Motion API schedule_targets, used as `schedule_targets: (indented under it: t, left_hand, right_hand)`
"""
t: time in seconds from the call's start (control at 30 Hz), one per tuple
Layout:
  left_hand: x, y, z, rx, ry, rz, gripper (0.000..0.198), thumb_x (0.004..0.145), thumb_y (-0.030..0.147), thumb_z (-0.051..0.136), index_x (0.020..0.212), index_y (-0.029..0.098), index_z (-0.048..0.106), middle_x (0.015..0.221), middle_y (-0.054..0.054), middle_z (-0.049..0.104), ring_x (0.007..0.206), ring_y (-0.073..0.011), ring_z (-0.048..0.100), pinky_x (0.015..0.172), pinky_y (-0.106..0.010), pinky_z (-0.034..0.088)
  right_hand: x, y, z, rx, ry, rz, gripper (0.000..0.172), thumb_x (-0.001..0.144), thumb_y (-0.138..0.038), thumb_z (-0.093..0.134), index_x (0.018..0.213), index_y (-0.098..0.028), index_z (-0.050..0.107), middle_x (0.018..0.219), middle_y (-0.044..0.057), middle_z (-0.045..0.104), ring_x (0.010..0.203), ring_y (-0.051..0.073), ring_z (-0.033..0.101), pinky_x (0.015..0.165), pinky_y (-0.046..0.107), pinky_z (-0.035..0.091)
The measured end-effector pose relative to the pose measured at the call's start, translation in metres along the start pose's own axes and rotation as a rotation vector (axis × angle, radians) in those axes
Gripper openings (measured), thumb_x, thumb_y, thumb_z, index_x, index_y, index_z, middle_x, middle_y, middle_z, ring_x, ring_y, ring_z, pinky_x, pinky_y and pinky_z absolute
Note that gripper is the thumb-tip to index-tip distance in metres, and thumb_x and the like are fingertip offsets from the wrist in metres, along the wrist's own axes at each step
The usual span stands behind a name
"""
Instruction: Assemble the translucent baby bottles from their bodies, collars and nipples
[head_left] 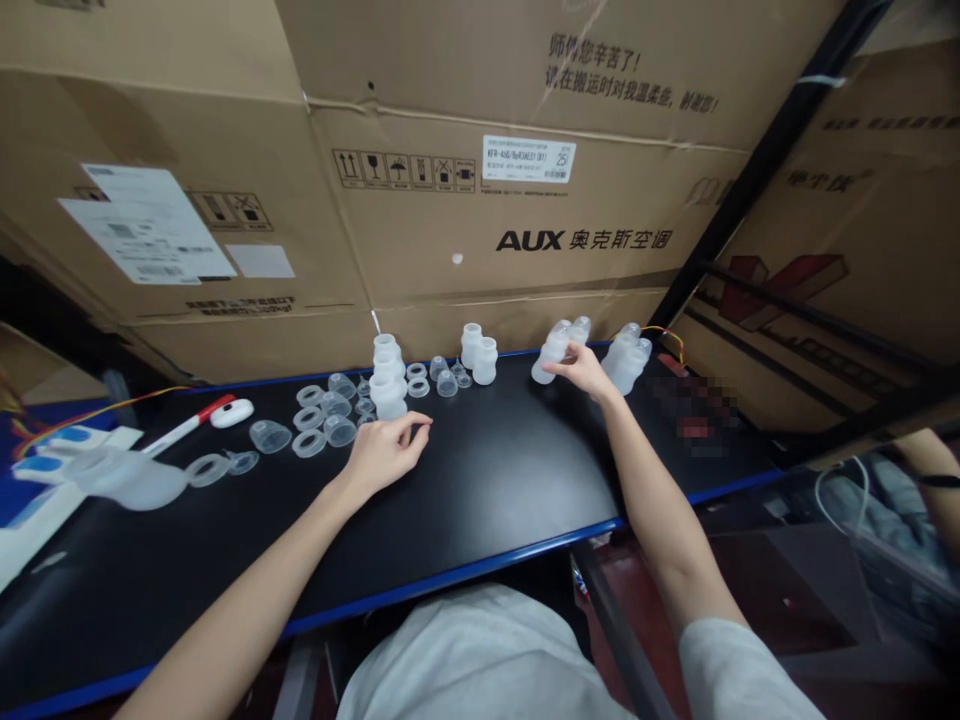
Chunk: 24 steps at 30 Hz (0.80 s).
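- My right hand (586,371) is clasping a frosted bottle (546,368), thumb and fingers lying against its side below the clear cap (559,328).
- This bottle is standing near the far edge of the table (487,470), by the cardboard box (420,235); its base may or may not be touching down, I can't tell.
- It is looking light and slightly springy to me; hard squeezing would probably dent it, and with the smooth side likely slippery, the narrow waist is offering the surest hold.
- Another pair of capped bottles (624,366) is standing beyond my wrist.
- My left hand (385,452) is curling, thumb near forefinger; I can't tell whether the tips are meeting.
- It is hovering beside some open bottles (388,382), with clear domes (340,431) and rings (308,444) lying leftward.
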<state>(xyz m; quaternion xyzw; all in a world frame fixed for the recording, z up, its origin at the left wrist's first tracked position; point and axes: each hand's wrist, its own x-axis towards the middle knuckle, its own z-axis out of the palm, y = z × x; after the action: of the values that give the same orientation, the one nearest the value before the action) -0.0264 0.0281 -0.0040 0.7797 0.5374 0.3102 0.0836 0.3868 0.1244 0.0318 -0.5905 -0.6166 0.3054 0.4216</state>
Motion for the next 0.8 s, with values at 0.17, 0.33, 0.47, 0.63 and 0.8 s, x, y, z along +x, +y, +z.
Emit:
schedule_targets:
  t: [0.17, 0.33, 0.47, 0.63, 0.8]
  left_hand:
    - [0.006, -0.013, -0.008, 0.040, 0.193, -0.052, 0.033, 0.099, 0.041, 0.058, 0.102, 0.024, 0.086, 0.057, 0.003, 0.060, 0.054, -0.0138, 0.061, 0.067, -0.026, 0.043]
    - [0.009, -0.016, -0.010, 0.071, 0.274, -0.055, 0.033, 0.100, 0.042, 0.060, 0.110, 0.022, 0.085, 0.055, 0.004, 0.055, 0.053, -0.0133, 0.058, 0.066, -0.025, 0.041]
    - [0.008, -0.010, -0.008, 0.054, 0.221, -0.095, 0.036, 0.100, 0.043, 0.059, 0.115, 0.021, 0.083, 0.050, 0.007, 0.047, 0.049, -0.0133, 0.054, 0.065, -0.026, 0.040]
    - [0.008, -0.008, -0.004, 0.025, 0.041, -0.167, 0.038, 0.098, 0.047, 0.059, 0.119, 0.025, 0.081, 0.056, 0.005, 0.058, 0.058, -0.0169, 0.063, 0.067, -0.028, 0.041]
    - [0.010, -0.012, 0.004, 0.027, -0.125, -0.186, 0.039, 0.097, 0.050, 0.059, 0.121, 0.027, 0.080, 0.064, 0.004, 0.066, 0.065, -0.0199, 0.069, 0.069, -0.030, 0.044]
  right_hand:
    - [-0.001, 0.004, 0.000, -0.318, 0.026, 0.050, 0.048, 0.083, -0.027, 0.088, 0.126, -0.016, 0.071, 0.127, 0.012, 0.081, 0.109, 0.025, 0.079, 0.101, 0.037, 0.059]
    - [-0.008, -0.008, -0.002, -0.671, 0.066, 0.185, 0.043, 0.093, -0.047, 0.084, 0.125, -0.020, 0.075, 0.131, 0.014, 0.080, 0.124, 0.034, 0.075, 0.105, 0.043, 0.057]
    - [-0.011, -0.016, -0.005, -0.813, 0.025, 0.279, 0.044, 0.101, -0.058, 0.073, 0.121, -0.019, 0.079, 0.129, 0.018, 0.080, 0.124, 0.036, 0.076, 0.100, 0.042, 0.057]
    - [-0.020, -0.023, -0.002, -0.915, 0.075, 0.319, 0.062, 0.107, -0.062, 0.064, 0.127, -0.005, 0.078, 0.132, 0.034, 0.075, 0.126, 0.043, 0.075, 0.102, 0.048, 0.056]
    - [-0.032, -0.036, 0.022, -0.963, 0.005, 0.210, 0.056, 0.107, -0.061, 0.065, 0.113, -0.009, 0.083, 0.116, 0.030, 0.081, 0.111, 0.040, 0.079, 0.094, 0.045, 0.057]
